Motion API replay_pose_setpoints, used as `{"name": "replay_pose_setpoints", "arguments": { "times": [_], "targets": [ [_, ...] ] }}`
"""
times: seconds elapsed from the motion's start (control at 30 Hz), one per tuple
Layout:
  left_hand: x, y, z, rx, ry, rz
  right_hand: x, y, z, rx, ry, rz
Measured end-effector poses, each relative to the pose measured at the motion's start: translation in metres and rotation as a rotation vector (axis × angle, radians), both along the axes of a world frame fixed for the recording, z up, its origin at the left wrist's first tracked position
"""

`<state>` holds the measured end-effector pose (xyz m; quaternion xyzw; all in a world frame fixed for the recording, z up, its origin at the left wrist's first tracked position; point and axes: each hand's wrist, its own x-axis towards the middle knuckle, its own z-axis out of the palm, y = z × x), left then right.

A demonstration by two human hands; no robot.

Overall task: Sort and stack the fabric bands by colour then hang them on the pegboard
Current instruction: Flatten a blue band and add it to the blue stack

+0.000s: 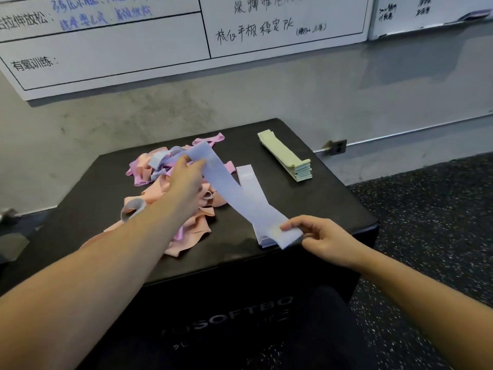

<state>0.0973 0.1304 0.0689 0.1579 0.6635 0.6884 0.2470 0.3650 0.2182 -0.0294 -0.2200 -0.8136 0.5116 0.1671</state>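
A lavender-blue fabric band (234, 193) stretches diagonally above the black box (320, 204). My left hand (186, 177) grips its far end over the jumbled pile of pink, peach and lavender bands (170, 188). My right hand (322, 236) pinches its near end, just above a flat stack of lavender-blue bands (249, 180) lying on the box. A neat stack of pale green bands (286, 156) rests at the box's far right.
The box stands against a grey concrete wall under a whiteboard (133, 49) with handwriting. A second whiteboard (426, 14) hangs at the upper right. A wall socket (338, 146) sits low on the wall. Speckled black floor (426, 209) lies to the right.
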Motion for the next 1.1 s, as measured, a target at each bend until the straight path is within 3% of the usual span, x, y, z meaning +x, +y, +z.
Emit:
{"name": "replay_pose_setpoints", "arguments": {
  "times": [0.1,0.17,0.3,0.57,0.73,0.9,1.1],
  "targets": [
    [-0.019,0.016,-0.010,-0.056,0.091,0.022,-0.002,0.009,-0.010,0.049,0.007,-0.011],
    [-0.023,0.026,-0.012,-0.043,0.059,0.030,-0.003,0.015,-0.012,0.049,0.057,-0.047],
    [-0.030,0.046,-0.021,-0.113,0.159,-0.019,-0.009,0.025,-0.018,0.460,0.128,-0.099],
    [-0.048,0.087,-0.039,-0.270,0.416,-0.037,-0.035,0.040,-0.021,0.680,0.255,-0.146],
    [-0.061,0.112,-0.051,-0.303,0.393,-0.101,-0.060,0.050,-0.024,0.859,0.225,0.000],
    [-0.062,0.134,-0.067,-0.313,0.413,-0.158,-0.066,0.061,-0.037,0.837,0.156,0.198],
    [-0.071,0.157,-0.085,-0.340,0.466,-0.182,-0.065,0.062,-0.050,0.736,0.156,0.239]
  ]
}}
